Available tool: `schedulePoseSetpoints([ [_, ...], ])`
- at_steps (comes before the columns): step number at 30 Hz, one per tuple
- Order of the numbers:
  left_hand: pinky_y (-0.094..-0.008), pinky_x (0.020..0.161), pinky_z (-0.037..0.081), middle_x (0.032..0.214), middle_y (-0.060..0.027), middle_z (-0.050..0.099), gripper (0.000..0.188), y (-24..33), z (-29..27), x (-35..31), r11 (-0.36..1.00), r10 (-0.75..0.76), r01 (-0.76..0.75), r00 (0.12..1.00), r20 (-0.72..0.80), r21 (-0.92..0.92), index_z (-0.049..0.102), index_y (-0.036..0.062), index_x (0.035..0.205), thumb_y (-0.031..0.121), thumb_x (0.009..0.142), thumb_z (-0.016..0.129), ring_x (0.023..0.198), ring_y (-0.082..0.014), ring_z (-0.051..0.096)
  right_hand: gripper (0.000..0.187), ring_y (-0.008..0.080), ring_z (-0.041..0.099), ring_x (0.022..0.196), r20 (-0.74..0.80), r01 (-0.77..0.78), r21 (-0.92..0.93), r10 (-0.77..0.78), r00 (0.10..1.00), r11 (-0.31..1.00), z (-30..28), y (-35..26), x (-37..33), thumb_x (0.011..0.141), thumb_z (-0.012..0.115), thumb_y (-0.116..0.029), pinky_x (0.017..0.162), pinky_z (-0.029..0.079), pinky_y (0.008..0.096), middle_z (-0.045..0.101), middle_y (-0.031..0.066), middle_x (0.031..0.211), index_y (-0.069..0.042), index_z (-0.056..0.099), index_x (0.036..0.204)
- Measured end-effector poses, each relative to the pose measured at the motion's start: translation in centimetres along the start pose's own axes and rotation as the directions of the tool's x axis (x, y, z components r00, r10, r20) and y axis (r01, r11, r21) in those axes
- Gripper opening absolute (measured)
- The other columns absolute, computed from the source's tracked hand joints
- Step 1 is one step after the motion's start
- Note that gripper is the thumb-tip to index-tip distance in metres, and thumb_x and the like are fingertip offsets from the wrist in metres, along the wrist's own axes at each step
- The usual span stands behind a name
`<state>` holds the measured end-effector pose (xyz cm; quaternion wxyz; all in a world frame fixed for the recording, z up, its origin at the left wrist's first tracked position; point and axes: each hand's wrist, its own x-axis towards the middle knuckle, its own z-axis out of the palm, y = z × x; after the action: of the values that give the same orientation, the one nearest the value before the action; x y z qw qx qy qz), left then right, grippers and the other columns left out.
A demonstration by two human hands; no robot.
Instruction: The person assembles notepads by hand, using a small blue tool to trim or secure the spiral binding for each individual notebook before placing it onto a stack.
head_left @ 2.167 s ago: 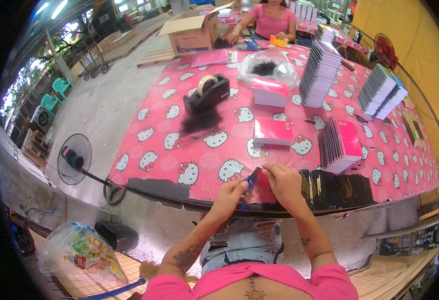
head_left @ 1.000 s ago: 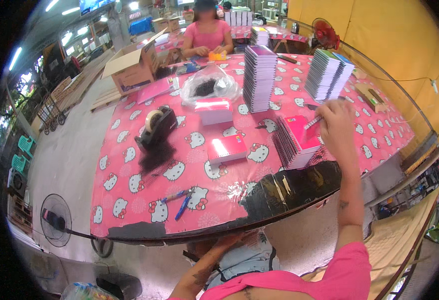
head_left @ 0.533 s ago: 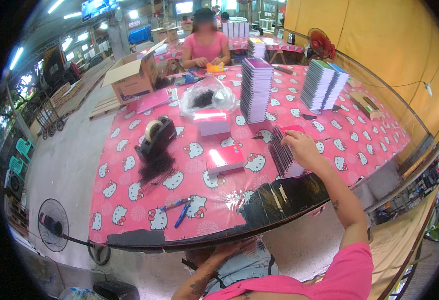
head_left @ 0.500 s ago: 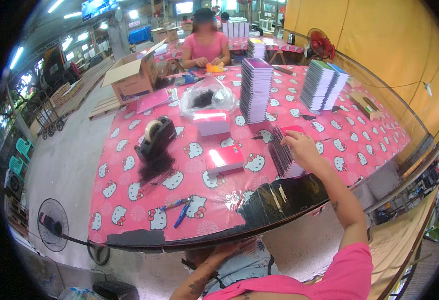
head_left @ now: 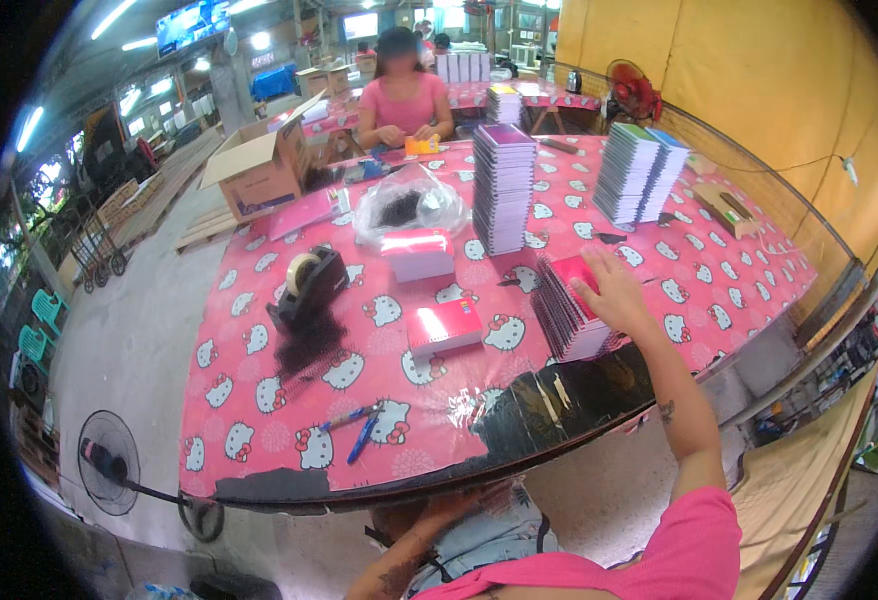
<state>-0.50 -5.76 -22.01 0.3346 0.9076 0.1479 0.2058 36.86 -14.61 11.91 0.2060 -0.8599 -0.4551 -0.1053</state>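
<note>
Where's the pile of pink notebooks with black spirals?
In the head view, the notebook pile is right of centre, under the right hand, near the table's front edge, right of a pink pad.

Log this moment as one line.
right hand: flat on pink-covered notebook stack | left hand: below table edge, partly hidden | blue pens: lying on tablecloth

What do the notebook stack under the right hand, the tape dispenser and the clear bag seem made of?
Notebook stack: pale page edges suggest paper; smooth pink cover, probably card; dark coils, plastic or wire unclear. Tape dispenser: likely hard plastic, from its smooth black body. Clear bag: thin, shiny plastic film, see-through and crinkled.
</note>
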Motion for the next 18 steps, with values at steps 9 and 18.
schedulePoseSetpoints([
  [9, -0.0474, 0.099, 0.048, 0.13, -0.0217, 0.06, 0.044, 12.0, -8.0, 3.3, 0.987, -0.163, 0.109, 0.615, 0.772, 0.122, 0.057, 0.0067, 0.133, 0.029, 0.094, 0.059, 0.119, -0.0391, 0.059, 0.062, 0.0392, 0.046, 0.134, -0.174, 0.017, -0.07, -0.029, 0.984, 0.997, -0.8, -3.9, -2.4, 0.094, 0.059, -0.045, 0.111, 0.034, 0.0494, 0.045, 0.0218, 0.147, -0.01, 0.048, 0.144],
  [18, -0.0476, 0.1, 0.048, 0.125, -0.02, 0.063, 0.036, 8.4, -16.9, 23.6, 0.817, 0.395, -0.191, 0.873, -0.286, 0.544, 0.063, 0.0036, 0.121, 0.013, 0.087, 0.06, 0.118, -0.0405, 0.058, 0.04, 0.0371, 0.055, 0.119, -0.183, 0.241, 0.573, -0.164, 0.969, 0.783, 8.3, -10.3, -11.4, 0.09, 0.067, -0.02, 0.102, 0.042, 0.0437, 0.058, 0.0186, 0.131, -0.007, 0.062, 0.127],
])
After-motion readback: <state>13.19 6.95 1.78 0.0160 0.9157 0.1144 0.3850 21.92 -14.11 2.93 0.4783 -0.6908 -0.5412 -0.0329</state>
